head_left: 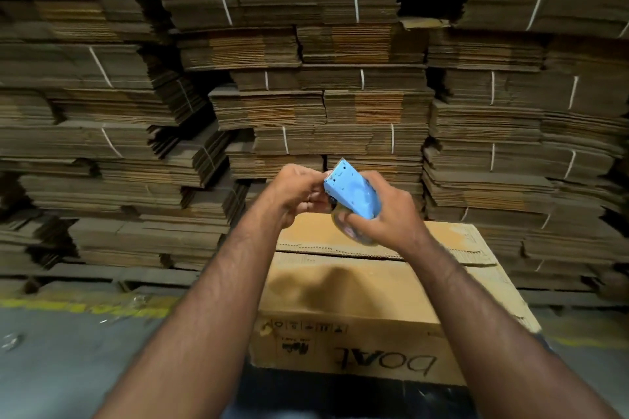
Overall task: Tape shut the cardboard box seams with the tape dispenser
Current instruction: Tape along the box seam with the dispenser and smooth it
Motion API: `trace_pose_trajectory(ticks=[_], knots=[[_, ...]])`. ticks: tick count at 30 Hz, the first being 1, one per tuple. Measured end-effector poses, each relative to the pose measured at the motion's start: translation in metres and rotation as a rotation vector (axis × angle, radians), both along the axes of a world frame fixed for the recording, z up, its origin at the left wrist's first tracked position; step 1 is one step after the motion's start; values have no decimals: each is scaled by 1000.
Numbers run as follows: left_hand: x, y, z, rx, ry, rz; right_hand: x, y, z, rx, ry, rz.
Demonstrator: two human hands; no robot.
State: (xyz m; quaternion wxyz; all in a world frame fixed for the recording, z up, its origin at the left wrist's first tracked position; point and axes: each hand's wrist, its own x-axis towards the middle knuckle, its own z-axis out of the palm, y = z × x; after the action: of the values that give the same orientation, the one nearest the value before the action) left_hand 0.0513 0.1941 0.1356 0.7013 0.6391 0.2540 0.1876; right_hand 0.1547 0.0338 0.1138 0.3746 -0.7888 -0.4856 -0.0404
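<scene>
A blue tape dispenser point(354, 192) with a clear tape roll under it is held up in front of me, above a cardboard box point(357, 296). My right hand point(384, 214) grips the dispenser and the roll from the right. My left hand point(299, 192) has curled fingers at the dispenser's toothed front end, pinching there; the tape end itself is too faint to make out. The box lies below with its top flaps folded down and a seam running across the far part of its top. Printed letters face me on its near side.
Tall stacks of flattened, string-tied cardboard point(306, 78) fill the whole background behind the box. A grey floor point(68, 350) with a worn yellow line point(85, 306) lies at the left. A dark surface point(340, 388) sits under the box's near edge.
</scene>
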Motion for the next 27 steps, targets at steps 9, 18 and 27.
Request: trace_pose_trajectory(ticks=[9,18,27], knots=[[15,10,-25,180,6,350,59,3,-9,-156,-319,172],[-16,3,-49,289,145,600,62,24,-25,-263,-379,282],[-67,39,-100,192,304,842,28,67,-33,-531,-459,360]])
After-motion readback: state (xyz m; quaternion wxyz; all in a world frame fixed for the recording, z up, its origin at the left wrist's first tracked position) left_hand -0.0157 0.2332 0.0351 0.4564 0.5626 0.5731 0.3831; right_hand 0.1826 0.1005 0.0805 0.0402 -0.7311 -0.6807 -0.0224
